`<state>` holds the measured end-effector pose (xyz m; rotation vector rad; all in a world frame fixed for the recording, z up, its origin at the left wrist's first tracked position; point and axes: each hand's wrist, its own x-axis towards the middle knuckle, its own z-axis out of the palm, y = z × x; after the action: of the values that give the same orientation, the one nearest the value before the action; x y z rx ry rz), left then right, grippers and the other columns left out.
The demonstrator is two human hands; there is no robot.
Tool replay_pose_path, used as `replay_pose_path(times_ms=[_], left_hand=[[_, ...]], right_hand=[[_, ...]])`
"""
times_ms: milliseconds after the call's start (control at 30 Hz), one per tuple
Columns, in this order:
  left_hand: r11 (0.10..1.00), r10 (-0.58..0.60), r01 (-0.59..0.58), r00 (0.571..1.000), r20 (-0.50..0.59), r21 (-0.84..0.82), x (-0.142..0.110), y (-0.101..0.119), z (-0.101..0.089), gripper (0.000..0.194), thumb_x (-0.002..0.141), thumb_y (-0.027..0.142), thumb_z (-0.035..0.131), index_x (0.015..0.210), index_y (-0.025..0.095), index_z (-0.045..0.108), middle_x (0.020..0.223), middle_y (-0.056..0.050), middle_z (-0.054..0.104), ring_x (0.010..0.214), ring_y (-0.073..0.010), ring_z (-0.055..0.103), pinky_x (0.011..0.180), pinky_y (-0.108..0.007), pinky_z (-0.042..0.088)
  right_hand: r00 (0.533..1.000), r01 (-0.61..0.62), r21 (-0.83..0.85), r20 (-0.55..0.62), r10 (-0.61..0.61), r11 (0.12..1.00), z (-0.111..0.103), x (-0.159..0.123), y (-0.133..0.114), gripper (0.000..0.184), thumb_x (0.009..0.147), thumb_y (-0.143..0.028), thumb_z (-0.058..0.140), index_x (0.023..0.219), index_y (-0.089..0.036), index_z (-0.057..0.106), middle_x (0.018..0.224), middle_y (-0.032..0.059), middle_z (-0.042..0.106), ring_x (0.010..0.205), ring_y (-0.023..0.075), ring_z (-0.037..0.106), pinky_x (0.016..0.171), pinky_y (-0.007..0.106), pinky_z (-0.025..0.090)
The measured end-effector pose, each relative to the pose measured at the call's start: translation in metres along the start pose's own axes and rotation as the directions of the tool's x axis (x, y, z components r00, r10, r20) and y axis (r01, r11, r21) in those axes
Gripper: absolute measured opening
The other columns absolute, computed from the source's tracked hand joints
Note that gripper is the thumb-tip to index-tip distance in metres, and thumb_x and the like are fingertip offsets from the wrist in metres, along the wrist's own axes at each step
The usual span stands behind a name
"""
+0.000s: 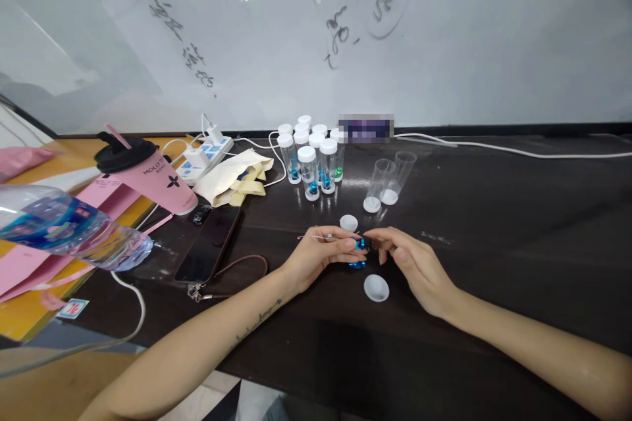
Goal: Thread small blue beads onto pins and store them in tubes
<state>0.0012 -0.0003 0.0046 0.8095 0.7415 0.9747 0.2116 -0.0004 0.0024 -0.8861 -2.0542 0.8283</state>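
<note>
Between thumb and fingers, my left hand (320, 253) pinches a small shiny blue piece with a black end (361, 244); its exact kind is too small to make out. A thin pale strand shows along that hand. My right hand (417, 263) has its fingertips bent together at the black end. More shiny blue (357, 264) shows just below the left fingertips. A white cap (376, 288) lies in front of the hands, and another white cap (348, 223) sits just behind them. Two clear tubes with white bases (379, 185) stand uncapped farther back.
Several white-capped clear tubes (307, 174) with blue or green pieces stand by the whiteboard (257, 59). To the left are a phone (210, 243), a cloth pouch (237, 177), a power strip (212, 154), a tilted pink cup (153, 174) and a water bottle (74, 227).
</note>
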Motion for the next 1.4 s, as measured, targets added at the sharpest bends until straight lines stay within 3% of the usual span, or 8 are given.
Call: replay_pose_path(times_ms=[433,1400], left_hand=[[1.0,-0.008,0.008,1.0,-0.008,-0.006,-0.0003,0.0003,0.0001,0.029,0.067,0.027,0.08,0.088,0.009,0.072,0.078,-0.01,0.075,0.075,-0.02,0.071,0.081,-0.034,0.055],[1.0,-0.006,0.006,1.0,-0.006,0.0,-0.0002,-0.0001,-0.0003,0.032,0.066,0.029,0.081,0.089,0.009,0.072,0.079,-0.01,0.075,0.077,-0.0213,0.072,0.083,-0.036,0.054]], right_hand=[[1.0,-0.009,0.044,0.005,0.009,0.999,0.0015,-0.0016,0.0025,0.042,0.1,-0.046,0.027,0.117,-0.022,0.057,0.087,0.0044,0.061,0.075,0.0173,0.057,0.071,0.032,0.044],[1.0,-0.011,0.022,-0.005,0.011,1.0,0.0005,-0.0006,-0.0003,0.053,0.098,-0.053,0.022,0.115,-0.02,0.06,0.083,0.0053,0.058,0.075,0.0198,0.057,0.072,0.035,0.044]])
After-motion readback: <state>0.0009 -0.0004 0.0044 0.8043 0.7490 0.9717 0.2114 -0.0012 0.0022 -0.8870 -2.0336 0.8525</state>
